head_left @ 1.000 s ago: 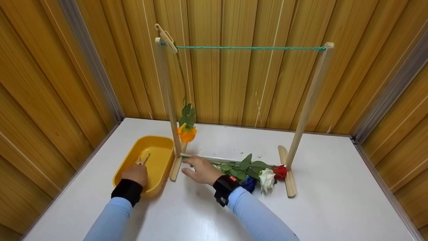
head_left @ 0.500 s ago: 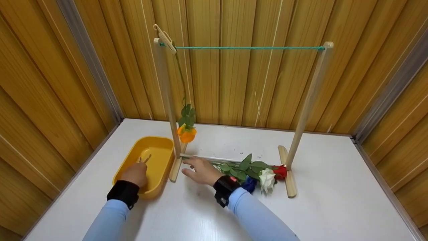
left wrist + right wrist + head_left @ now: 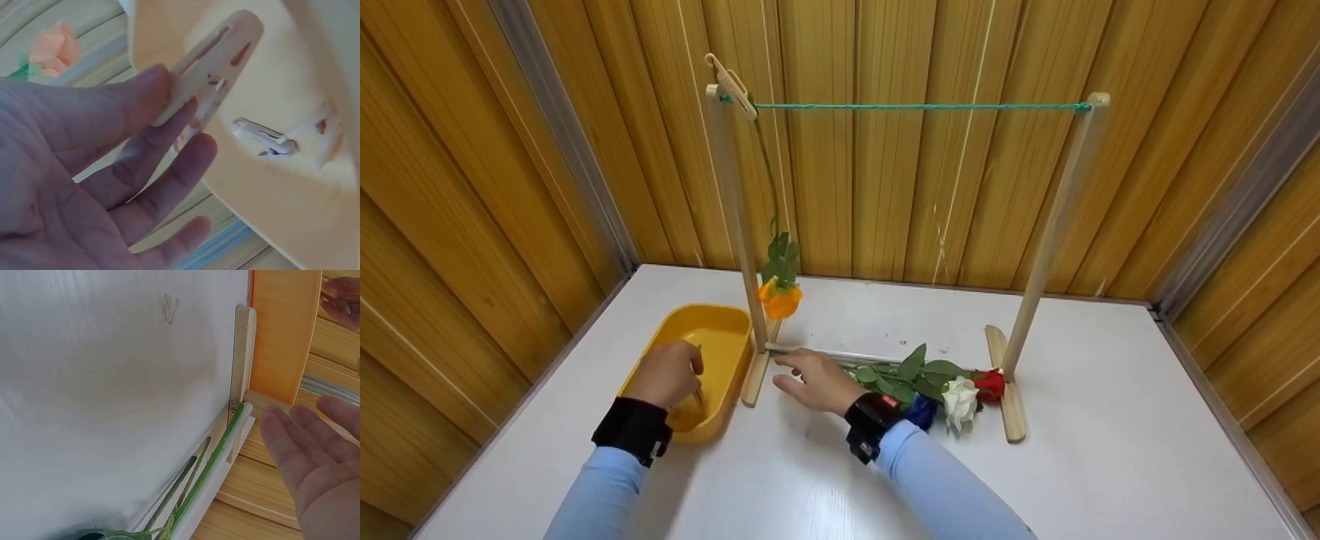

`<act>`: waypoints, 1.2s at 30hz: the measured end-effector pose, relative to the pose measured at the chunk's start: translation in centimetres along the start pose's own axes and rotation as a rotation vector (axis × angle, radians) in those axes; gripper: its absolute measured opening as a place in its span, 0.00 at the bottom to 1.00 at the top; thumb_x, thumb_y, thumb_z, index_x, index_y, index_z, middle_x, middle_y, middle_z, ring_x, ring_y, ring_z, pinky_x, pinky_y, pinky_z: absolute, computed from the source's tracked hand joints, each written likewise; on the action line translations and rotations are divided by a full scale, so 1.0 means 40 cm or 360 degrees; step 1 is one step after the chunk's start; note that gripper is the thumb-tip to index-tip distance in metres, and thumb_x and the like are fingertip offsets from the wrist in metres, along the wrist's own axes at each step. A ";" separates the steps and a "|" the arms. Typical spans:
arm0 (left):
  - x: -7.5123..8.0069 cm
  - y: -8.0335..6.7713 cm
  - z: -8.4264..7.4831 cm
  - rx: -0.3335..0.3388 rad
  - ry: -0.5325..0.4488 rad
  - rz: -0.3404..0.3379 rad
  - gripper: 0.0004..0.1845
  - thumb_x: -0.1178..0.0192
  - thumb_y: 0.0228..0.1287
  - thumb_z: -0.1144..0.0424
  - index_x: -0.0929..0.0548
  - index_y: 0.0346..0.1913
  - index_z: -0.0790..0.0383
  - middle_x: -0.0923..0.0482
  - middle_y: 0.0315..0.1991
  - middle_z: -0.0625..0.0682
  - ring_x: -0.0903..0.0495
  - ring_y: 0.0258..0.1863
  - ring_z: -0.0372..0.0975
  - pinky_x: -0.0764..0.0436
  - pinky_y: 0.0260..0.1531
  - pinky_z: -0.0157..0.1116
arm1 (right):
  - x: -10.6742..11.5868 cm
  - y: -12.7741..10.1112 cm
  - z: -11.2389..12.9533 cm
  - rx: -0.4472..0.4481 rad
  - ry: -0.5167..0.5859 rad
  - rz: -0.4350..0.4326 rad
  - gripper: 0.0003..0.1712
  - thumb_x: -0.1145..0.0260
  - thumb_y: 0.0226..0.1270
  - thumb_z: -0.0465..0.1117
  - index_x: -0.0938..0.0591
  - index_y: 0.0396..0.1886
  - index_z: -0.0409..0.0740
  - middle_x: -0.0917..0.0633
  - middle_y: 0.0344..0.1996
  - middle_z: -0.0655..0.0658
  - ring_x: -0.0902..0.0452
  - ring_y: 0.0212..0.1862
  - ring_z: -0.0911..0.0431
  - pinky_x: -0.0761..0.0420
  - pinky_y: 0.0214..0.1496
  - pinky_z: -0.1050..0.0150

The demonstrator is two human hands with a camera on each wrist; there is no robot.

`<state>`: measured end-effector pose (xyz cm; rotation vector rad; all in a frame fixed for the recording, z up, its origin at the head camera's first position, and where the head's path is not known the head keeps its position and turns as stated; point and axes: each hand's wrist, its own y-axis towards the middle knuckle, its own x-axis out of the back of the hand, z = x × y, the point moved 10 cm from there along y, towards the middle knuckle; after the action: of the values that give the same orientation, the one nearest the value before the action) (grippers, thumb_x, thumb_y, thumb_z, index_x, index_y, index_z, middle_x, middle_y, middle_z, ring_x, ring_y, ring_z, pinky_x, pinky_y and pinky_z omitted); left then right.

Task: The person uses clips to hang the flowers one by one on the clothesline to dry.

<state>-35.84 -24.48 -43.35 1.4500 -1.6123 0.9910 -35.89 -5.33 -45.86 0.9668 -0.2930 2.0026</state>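
My left hand [image 3: 666,373] is over the yellow basin [image 3: 701,313]. In the left wrist view it pinches a pale clothespin [image 3: 225,62] between thumb and index finger, the other fingers spread loosely. Below it, more clothespins [image 3: 270,139] lie in the basin. My right hand [image 3: 821,381], fingers loosely extended and holding nothing, hovers by the stem ends of the flowers. The right wrist view shows green stems [image 3: 209,464] lying along the rack's bottom bar. White [image 3: 960,405], red [image 3: 990,385] and blue [image 3: 921,412] roses lie at the right end of these stems.
A wooden rack with a left post [image 3: 739,225] and a right post [image 3: 1046,247] carries a green cord [image 3: 915,107]. From its left end, an orange rose [image 3: 780,298] hangs upside down in a clothespin [image 3: 733,86]. Wood-patterned walls [image 3: 885,195] enclose the white table [image 3: 1095,420].
My left hand has lifted and turned inside the basin, and now has a clothespin between its fingers. My right hand has barely moved. The hanging rose and the lying flowers stay where they were.
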 end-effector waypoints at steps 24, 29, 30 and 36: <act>0.054 -0.033 -0.183 -0.0266 -0.0449 -0.0439 0.07 0.28 0.58 0.77 0.10 0.39 0.67 0.12 0.34 0.57 0.16 0.34 0.47 0.12 0.41 0.46 | 0.062 -0.021 -0.004 0.0101 0.0235 -0.0174 0.19 0.36 0.76 0.37 0.18 0.60 0.32 0.14 0.51 0.35 0.15 0.51 0.44 0.14 0.54 0.54; 0.040 -0.050 -0.228 -0.0289 -0.0547 -0.0509 0.06 0.27 0.59 0.76 0.09 0.37 0.65 0.13 0.30 0.53 0.18 0.32 0.45 0.13 0.36 0.43 | 0.089 -0.042 0.003 0.0161 0.0327 -0.0234 0.20 0.35 0.74 0.35 0.18 0.61 0.30 0.14 0.53 0.33 0.14 0.50 0.43 0.14 0.53 0.53; 0.037 -0.053 -0.237 -0.0305 -0.0576 -0.0526 0.06 0.27 0.59 0.76 0.10 0.37 0.65 0.13 0.30 0.54 0.18 0.31 0.45 0.13 0.35 0.42 | 0.094 -0.047 0.003 0.0166 0.0351 -0.0242 0.20 0.35 0.74 0.35 0.19 0.62 0.30 0.15 0.54 0.32 0.14 0.50 0.43 0.14 0.53 0.52; 0.010 -0.067 -0.283 -0.0423 -0.0691 -0.0600 0.05 0.27 0.57 0.77 0.11 0.35 0.66 0.13 0.28 0.54 0.16 0.30 0.44 0.15 0.30 0.41 | 0.116 -0.083 -0.009 0.0172 0.0456 -0.0292 0.21 0.34 0.74 0.34 0.19 0.62 0.29 0.14 0.52 0.30 0.13 0.49 0.41 0.14 0.54 0.49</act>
<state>-32.91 -14.60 -37.94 1.7703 -1.6005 0.2466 -34.95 -0.35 -43.22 0.7305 0.0598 1.9699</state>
